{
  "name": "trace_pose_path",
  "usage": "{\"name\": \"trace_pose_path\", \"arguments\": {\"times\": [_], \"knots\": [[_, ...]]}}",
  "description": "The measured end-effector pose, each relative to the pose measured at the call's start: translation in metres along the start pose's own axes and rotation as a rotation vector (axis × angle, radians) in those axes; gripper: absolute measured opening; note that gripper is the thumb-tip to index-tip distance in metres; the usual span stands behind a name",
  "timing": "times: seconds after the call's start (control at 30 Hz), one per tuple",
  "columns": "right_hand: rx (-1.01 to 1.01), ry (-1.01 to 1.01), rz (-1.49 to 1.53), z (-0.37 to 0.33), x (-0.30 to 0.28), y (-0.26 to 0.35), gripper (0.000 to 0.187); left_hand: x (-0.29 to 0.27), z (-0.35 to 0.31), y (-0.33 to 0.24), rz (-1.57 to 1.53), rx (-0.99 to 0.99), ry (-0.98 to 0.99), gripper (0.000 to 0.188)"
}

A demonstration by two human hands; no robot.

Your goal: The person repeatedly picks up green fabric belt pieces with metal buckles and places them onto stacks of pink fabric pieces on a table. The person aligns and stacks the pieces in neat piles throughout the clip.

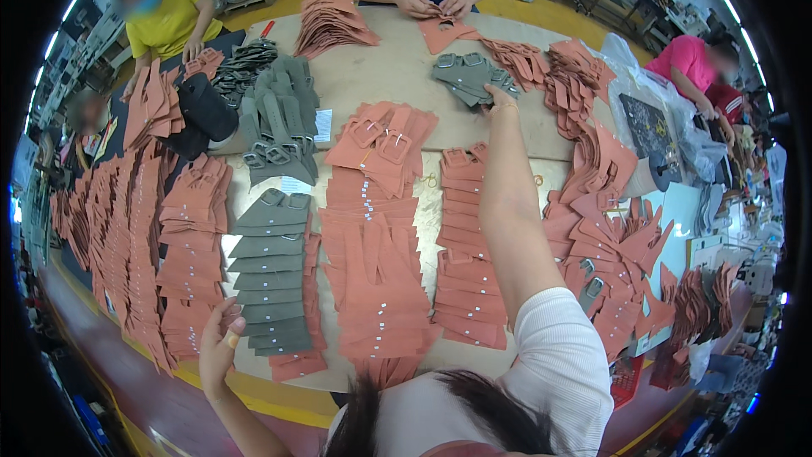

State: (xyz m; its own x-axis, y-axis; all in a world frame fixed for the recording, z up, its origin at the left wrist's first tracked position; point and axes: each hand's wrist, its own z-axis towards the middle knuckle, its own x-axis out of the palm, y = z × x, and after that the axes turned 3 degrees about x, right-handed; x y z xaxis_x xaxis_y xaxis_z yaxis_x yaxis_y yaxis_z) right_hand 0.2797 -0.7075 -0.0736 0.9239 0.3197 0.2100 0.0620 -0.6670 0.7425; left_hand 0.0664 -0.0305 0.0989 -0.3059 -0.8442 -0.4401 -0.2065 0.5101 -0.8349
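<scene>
My right arm stretches far across the table. My right hand (501, 98) closes on the near right edge of a small stack of grey-green leather-like straps (465, 78) with square covered buckles. My left hand (222, 340) is held with fingers apart and nothing in it, and a tan patch is on its thumb. Beside it lies an overlapping row of grey-green cut pieces (269, 288) with small white labels, two buckles at its far end. Coral pieces (315, 322) show beneath that row. In the middle lies a broad row of coral pieces (376, 271) with buckles on top.
Coral rows (199, 228) and piles (600, 245) flank both sides of the table (372, 76). A grey-green strap pile (283, 110) lies at back left near a black cylinder (209, 107). Opposite, a co-worker's hands (438, 5) handle a coral piece. Other people work left and right.
</scene>
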Motion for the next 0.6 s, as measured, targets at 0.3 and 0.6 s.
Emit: {"name": "trace_pose_path", "arguments": {"times": [0.3, 0.6], "knots": [[-0.141, 0.255, 0.175, -0.024, 0.006, 0.060, 0.032, 0.010, 0.003, -0.022, -0.089, 0.054, 0.045, 0.048], [-0.418, 0.979, -0.011, -0.239, -0.012, 0.093, 0.047, 0.159, 0.090, -0.062, -1.457, -0.206, 0.531, 0.051]]}}
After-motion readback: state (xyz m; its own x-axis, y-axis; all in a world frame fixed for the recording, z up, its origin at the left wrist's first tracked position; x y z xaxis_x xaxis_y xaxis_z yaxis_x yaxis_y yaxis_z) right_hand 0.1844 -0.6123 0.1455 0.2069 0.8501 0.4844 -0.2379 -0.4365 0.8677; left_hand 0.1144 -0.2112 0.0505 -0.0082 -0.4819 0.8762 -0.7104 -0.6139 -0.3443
